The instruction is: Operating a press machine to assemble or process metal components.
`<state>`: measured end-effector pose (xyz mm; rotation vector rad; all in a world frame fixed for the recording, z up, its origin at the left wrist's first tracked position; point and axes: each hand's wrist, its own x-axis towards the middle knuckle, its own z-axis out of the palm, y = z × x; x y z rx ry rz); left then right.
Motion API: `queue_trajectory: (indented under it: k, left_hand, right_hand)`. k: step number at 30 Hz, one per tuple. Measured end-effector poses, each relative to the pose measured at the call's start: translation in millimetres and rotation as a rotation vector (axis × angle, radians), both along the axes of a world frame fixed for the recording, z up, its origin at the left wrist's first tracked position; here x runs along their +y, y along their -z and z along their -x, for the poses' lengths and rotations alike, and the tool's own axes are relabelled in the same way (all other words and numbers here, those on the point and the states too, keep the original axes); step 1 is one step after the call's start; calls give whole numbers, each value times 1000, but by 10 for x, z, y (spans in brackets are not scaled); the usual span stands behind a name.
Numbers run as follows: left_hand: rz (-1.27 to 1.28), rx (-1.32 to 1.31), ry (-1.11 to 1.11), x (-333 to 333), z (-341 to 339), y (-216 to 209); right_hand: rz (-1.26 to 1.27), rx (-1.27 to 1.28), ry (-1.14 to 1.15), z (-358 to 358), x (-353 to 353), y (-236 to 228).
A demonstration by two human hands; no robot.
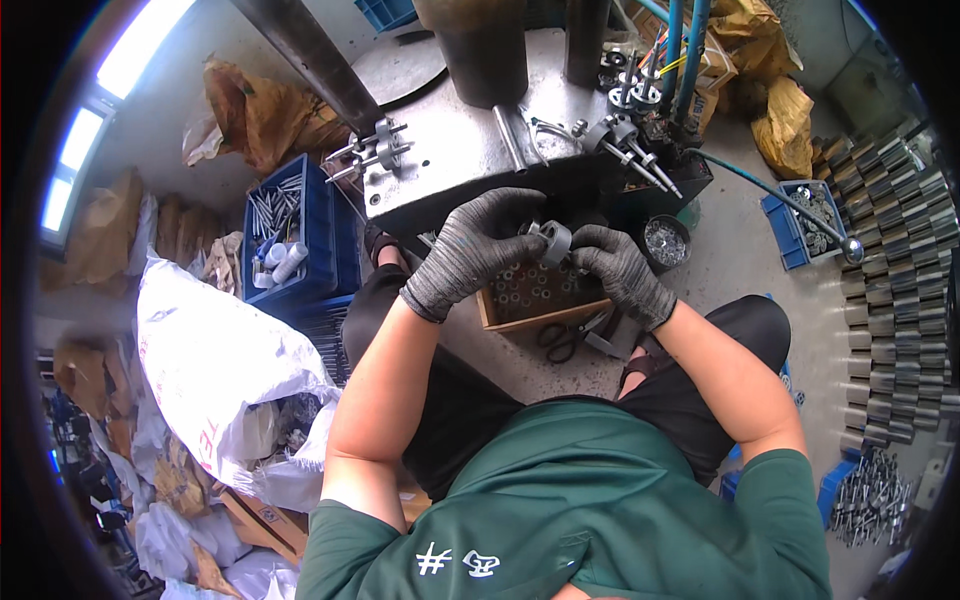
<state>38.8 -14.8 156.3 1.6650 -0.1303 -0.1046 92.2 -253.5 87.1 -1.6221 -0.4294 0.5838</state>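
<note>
Both my hands wear grey knit gloves and meet in front of the machine's metal bed. Between them is a grey round metal part (556, 243), a thick ring with small fittings at its side. My left hand (462, 252) is closed, thumb and fingers gripping the part from the left. On its right side my right hand (628, 272) has its fingertips pinched together; what lies between them is hidden. Below the hands stands an open wooden box (545, 318) with many small metal rings inside. Similar grey parts with rods (380, 150) lie on the metal bed (440, 150).
More rod assemblies (625, 140) and a metal tube (508, 138) rest on the bed. Blue bins (325, 235) and a white sack (215, 350) stand left. Black-handled scissors (557, 343) lie by the box. Right are a tin of metal bits (665, 243) and stacked metal cylinders (885, 300).
</note>
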Motion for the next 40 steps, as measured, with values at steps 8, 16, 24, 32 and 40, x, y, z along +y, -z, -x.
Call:
queue_trajectory:
  k: [8,16,24,32,40]
  left_hand:
    - [-85,-43,-76,-45,46,134]
    - [-627,-273,-46,-173,-28,394]
    - [-613,-163,-103,-143,61,441]
    - [-584,-242,-186,-87,50,547]
    - [-366,-82,-38,-337,128,305]
  right_hand:
    - [-205,346,19,72,221,165]
    - [-306,125,-173,-68,350,202]
    - [-181,69,-157,88,-82,14]
    - [-89,-27,-99,79,-135,-49]
    - [-149,-203,-247,-70,76,170]
